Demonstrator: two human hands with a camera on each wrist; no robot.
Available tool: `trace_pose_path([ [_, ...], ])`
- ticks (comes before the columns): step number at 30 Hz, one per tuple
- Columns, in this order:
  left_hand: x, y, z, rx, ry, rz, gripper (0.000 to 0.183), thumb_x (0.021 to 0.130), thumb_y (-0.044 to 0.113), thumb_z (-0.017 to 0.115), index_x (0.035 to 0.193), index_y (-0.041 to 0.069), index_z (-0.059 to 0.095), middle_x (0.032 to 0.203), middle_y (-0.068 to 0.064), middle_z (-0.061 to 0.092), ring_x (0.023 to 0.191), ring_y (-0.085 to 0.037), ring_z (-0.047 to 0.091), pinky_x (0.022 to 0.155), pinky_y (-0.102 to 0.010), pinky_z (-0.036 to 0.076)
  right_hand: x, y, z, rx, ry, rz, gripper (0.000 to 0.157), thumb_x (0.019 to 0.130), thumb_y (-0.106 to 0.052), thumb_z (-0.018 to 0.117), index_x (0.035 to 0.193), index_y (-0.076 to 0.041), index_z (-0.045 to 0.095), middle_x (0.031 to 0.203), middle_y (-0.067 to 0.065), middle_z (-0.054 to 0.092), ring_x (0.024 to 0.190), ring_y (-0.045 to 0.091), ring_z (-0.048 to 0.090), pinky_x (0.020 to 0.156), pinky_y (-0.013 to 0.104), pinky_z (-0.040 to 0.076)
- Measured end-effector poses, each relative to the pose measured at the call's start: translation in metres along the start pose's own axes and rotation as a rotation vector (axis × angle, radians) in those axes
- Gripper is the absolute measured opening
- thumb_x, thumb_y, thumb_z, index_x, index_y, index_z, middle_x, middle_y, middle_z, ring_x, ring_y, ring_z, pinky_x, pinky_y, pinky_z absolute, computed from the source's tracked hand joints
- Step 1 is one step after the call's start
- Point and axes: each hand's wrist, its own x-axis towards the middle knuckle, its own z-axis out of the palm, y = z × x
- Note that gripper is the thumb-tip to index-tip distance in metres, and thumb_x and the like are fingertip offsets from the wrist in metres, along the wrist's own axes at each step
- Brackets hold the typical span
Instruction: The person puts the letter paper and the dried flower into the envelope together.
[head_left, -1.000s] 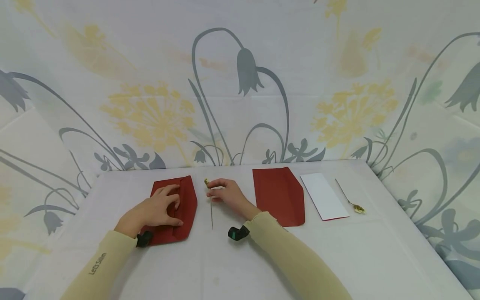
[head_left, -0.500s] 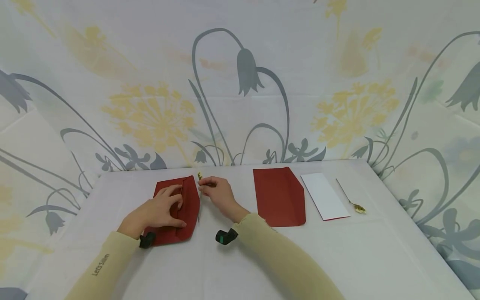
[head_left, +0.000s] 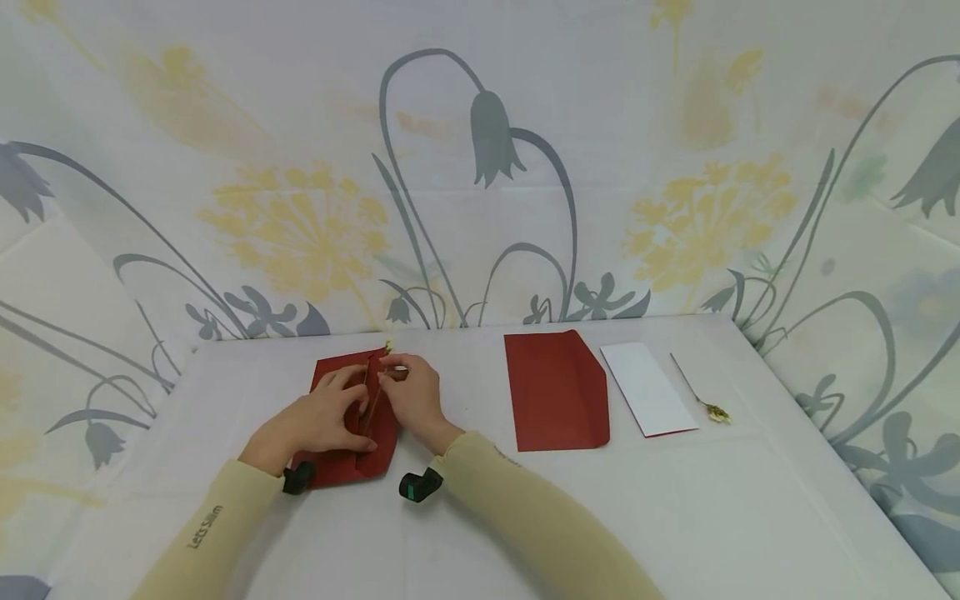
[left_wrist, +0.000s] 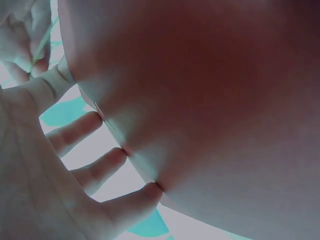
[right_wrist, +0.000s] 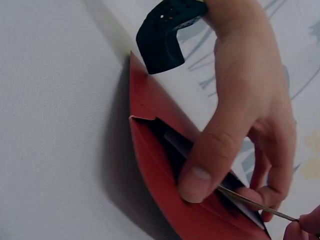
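Observation:
A red envelope (head_left: 325,365) lies at the left of the table, its long pocket edge bowed open. My left hand (head_left: 318,423) grips that edge between thumb and bent fingers; in the left wrist view, the fingertips dent the red paper. A pale edge shows inside the mouth (right_wrist: 172,141) in the right wrist view. My right hand (head_left: 416,400) pinches the thin stem of a small golden flower (head_left: 388,347) over the envelope's right part. The flower head points to the back. The stem (right_wrist: 260,206) runs down to the mouth beside my left thumb, its lower end hidden.
A second red envelope (head_left: 557,392) lies right of centre. Beside it are a white card (head_left: 648,390) with a red edge and another golden flower (head_left: 717,413) on a thin stem. A flowered cloth (head_left: 480,233) stands behind the white table (head_left: 480,525).
My right hand has moved left with the golden flower, from the bare table to over the envelope. My left hand has stayed at the envelope's mouth.

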Motion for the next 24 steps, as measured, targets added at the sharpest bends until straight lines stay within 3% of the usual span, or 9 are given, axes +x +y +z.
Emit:
trace_pose_path([
  [5,0.0,0.0,0.001,-0.003,0.009,0.014,0.049,0.071,0.053,0.085,0.082,0.02,0.051,0.151,-0.023,0.032,0.135,-0.049,0.029,0.083,-0.058,0.051,0.0,0.009,0.007,-0.049,0.041,-0.004,0.016,0.09,-0.003,0.072,0.105,-0.008,0.073,0.099,-0.002,0.065,0.085,0.006,0.064,0.071,0.022,0.054],
  [11,0.001,0.0,-0.001,-0.004,0.011,0.023,0.048,0.072,0.052,0.085,0.082,0.02,0.051,0.149,-0.024,0.032,0.133,-0.053,0.03,0.091,-0.064,0.046,-0.002,0.012,0.013,-0.051,0.022,-0.003,0.016,0.089,-0.003,0.072,0.104,-0.008,0.073,0.097,-0.001,0.066,0.083,0.006,0.065,0.068,0.021,0.054],
  [16,0.001,-0.001,-0.002,-0.022,0.053,0.053,0.048,0.071,0.048,0.087,0.079,0.02,0.049,0.142,-0.023,0.037,0.125,-0.054,0.037,0.091,-0.063,0.045,-0.004,0.014,0.017,-0.055,0.023,0.034,0.015,0.087,-0.006,0.074,0.102,-0.009,0.074,0.092,-0.004,0.066,0.077,0.005,0.064,0.065,0.021,0.053],
  [24,0.001,-0.003,-0.002,-0.054,0.094,0.088,0.048,0.071,0.044,0.088,0.078,0.02,0.048,0.136,-0.022,0.041,0.119,-0.05,0.041,0.09,-0.059,0.045,-0.008,0.016,0.017,-0.03,-0.097,0.036,0.021,0.085,-0.003,0.072,0.106,-0.007,0.073,0.089,-0.003,0.069,0.078,0.005,0.065,0.068,0.02,0.054],
])
